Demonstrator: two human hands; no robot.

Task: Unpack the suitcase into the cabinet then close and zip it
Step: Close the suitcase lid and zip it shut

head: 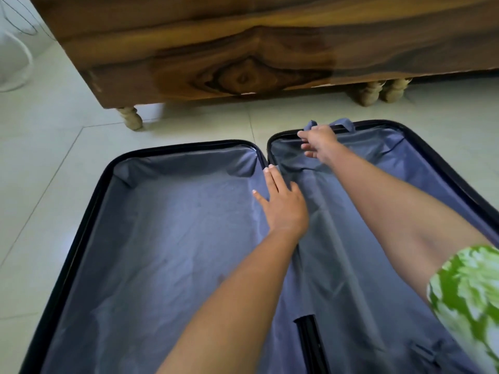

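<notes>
On the tiled floor [54,163], an open suitcase [172,238] lies flat with both halves spread side by side, their blue-grey lining exposed and no contents visible in either half. Left hand [283,203]: fingers straight and spread, resting flat on the lining at the central hinge between the two halves, holding nothing. Right hand [316,141]: reaching to the far rim of the right half, fingers curled over that rim just beside a blue fabric handle [343,123] that projects beyond the edge; whether the fingers also catch the handle cannot be told. A dark strip [310,344] shows at the near end of the hinge line. A green-and-white patterned sleeve [469,298] covers the upper right arm at the lower right. Beyond the suitcase stands the wooden cabinet [216,58], its dark-grained panel facing the viewer, raised on pale turned legs [132,117]; further legs [378,93] appear to the right. A narrow band of floor separates the suitcase's far rim from the cabinet. A white curved object [16,60], partly cut off, sits at the upper left beside the cabinet.
</notes>
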